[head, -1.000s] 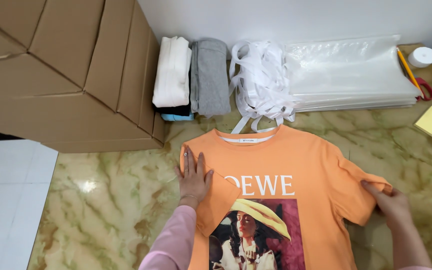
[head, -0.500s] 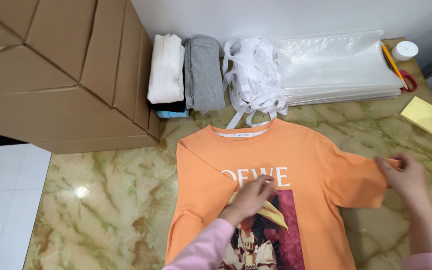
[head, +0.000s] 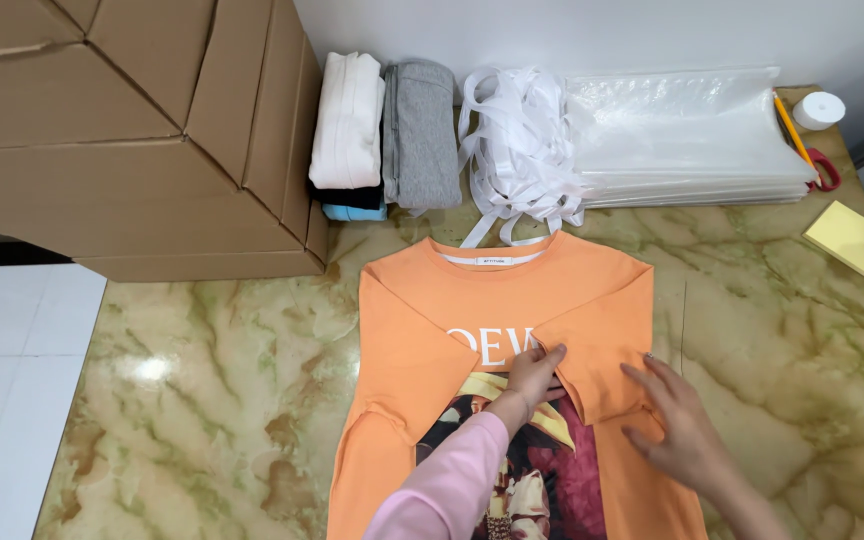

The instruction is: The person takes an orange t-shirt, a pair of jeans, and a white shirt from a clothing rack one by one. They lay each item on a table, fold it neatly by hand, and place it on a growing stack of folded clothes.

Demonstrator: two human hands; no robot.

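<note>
Marbled green-and-cream tabletop (head: 202, 400) fills my view, with a white wall behind it. On it I see an orange T-shirt (head: 432, 340) lying flat, face up, collar toward the wall, a printed picture on its chest. Its right sleeve is folded inward over the chest; its left sleeve lies out flat.

My left hand (head: 532, 372), in a pink sleeve, presses down on the middle of the chest, fingers together on the edge of the folded sleeve, gripping nothing that I can make out. My right hand (head: 680, 425) rests flat on the folded part, fingers spread apart, clamped on nothing.

Behind the shirt I see 2 stacks of folded garments, 1 white (head: 348, 120) and 1 grey (head: 420, 135), a heap of white straps (head: 517, 140), and a pile of clear plastic bags (head: 687, 140). Large cardboard boxes (head: 122, 130) stand at the left. A yellow sticky pad (head: 852, 240) lies at the right edge.
</note>
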